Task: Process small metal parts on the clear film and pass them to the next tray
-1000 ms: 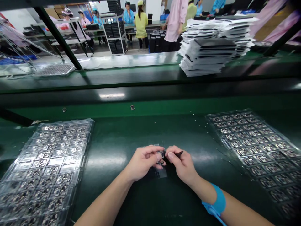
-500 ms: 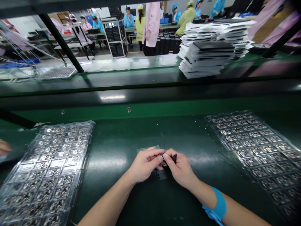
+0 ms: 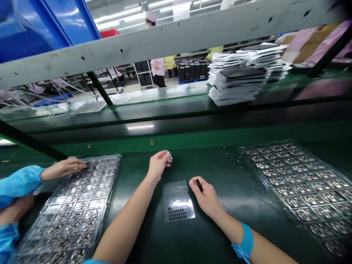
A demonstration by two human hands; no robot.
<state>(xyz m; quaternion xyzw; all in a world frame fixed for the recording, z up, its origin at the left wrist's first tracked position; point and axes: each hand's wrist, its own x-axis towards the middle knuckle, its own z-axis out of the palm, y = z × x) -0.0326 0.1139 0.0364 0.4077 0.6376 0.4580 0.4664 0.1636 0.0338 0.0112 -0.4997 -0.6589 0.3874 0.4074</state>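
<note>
My left hand (image 3: 158, 165) is raised over the green bench and pinches a small metallic electronic part (image 3: 169, 157) at its fingertips. Nearer to me, my right hand (image 3: 205, 196) is curled round a slim black tool (image 3: 199, 185); only its dark end shows, so its kind is unclear. Between the hands lies a clear plastic sheet (image 3: 177, 194), with rows of small black rectangular pieces on its lower part. The right hand is just off the sheet's right edge, and the left hand is beyond its far edge.
Clear trays of small electronic parts lie at left (image 3: 106, 187) and right (image 3: 299, 183). A co-worker's hand (image 3: 64, 168), in a blue sleeve, reaches over the left tray. One loose part (image 3: 152, 142) lies at the back; a paper stack (image 3: 233, 86) stands on the ledge.
My hands have parted: the left moved forward and left with the small part, the right stayed nearby with the tool. The plastic sheet is uncovered. A co-worker's arms have come over the left tray.
</note>
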